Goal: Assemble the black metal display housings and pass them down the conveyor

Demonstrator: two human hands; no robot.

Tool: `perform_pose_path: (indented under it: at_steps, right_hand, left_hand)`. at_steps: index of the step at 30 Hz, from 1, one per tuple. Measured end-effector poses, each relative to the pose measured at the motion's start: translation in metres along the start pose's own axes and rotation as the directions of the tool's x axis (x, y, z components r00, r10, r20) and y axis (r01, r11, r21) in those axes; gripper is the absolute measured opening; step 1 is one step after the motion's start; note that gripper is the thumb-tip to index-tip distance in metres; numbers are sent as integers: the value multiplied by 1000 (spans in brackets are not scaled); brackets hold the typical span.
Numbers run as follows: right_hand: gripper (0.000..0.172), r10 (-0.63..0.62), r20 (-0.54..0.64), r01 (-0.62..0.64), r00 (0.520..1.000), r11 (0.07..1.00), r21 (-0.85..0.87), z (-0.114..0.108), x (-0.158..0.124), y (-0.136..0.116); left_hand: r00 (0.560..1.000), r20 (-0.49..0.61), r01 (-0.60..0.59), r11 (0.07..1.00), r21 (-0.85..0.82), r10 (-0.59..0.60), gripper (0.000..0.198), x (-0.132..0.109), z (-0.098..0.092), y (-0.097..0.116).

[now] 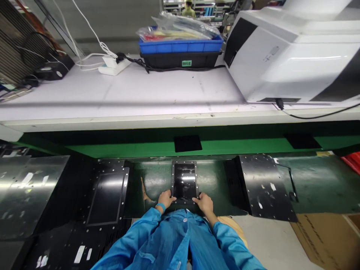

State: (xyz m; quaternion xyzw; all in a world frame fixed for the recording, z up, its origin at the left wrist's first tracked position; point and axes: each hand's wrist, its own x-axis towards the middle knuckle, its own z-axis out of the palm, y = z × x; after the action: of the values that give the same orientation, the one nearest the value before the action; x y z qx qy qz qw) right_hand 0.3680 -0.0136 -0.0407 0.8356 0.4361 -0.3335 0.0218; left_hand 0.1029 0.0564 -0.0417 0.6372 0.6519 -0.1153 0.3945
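A small black glossy panel (185, 180) with a metal frame and rivet holes lies on the green belt (157, 176) right in front of me. My left hand (166, 198) grips its near left corner. At the near right corner, my right hand (204, 203) holds the panel, fingers curled over the edge. Both arms are in blue sleeves.
Larger black metal plates lie on the belt to the left (108, 195) and right (264, 187). Above is a white bench (140, 93) with a blue bin (181, 45) on a black tray, a power strip (112, 64) with cables, and a big white machine (295, 52). A cardboard box (329, 236) sits lower right.
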Motion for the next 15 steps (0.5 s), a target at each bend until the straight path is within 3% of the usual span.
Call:
perform_pose_path:
  at_steps: [8, 15]
  right_hand:
    - [36, -106, 60, 107, 993, 994, -16, 3, 20, -9]
    - [44, -206, 36, 206, 978, 978, -7, -6, 33, -6]
  left_hand:
    - [990, 29, 138, 988, -66, -136, 20, -13, -5, -7]
    - [982, 21, 187, 966, -176, -186, 28, -2, -14, 4]
